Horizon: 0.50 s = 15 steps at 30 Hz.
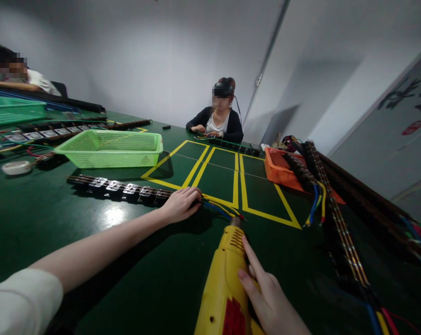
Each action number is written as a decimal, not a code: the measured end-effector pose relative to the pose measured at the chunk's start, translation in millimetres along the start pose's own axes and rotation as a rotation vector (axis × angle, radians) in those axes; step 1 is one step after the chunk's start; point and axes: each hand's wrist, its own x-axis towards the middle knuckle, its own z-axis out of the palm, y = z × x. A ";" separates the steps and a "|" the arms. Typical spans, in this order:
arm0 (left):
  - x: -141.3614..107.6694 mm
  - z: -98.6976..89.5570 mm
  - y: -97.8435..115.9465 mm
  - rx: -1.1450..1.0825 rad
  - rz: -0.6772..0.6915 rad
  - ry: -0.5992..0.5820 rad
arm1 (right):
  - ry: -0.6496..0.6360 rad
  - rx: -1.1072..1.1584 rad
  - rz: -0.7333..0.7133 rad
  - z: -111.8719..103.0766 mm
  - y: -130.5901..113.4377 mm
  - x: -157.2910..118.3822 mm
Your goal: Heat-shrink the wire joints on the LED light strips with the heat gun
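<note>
The yellow heat gun (224, 274) lies nearest the camera at lower centre, nozzle toward the upper part of the frame. The right hand (270, 295) is partly closed around its right side, index finger extended along the housing; the lower grip is out of frame. The left hand (183, 204), at centre, curls over the wire end of the black segmented strip (126, 190); thumb placement cannot be told. The strip lies on the green desk (154, 284), left of centre, its coloured wires (219, 207) running right to the nozzle; contact there cannot be determined. Judged handling: strip light, jointed, somewhat slick; wires soft and easily bent; gun rigid, moderately heavy. Hold the strip at its end block and the gun by its body, fingers away from the metal nozzle. Limits: green basket (116, 160) at upper left, orange basket (278, 174) at right. Room for moving appears widest across the yellow tape outlines (244, 184) at centre.
</note>
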 end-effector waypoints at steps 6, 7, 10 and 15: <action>0.6 -2.7 5.1 -0.027 0.050 0.039 | 0.010 -0.042 0.011 2.6 -2.8 1.5; 0.7 -2.6 5.7 -0.030 0.059 0.040 | 0.012 -0.057 0.021 3.6 -2.9 2.1; 0.7 -2.6 7.1 -0.034 0.080 0.050 | 0.016 -0.087 0.034 7.4 -3.7 4.9; 0.3 -3.4 7.9 -0.036 0.098 0.069 | -0.007 -0.097 -0.035 17.4 -13.3 13.4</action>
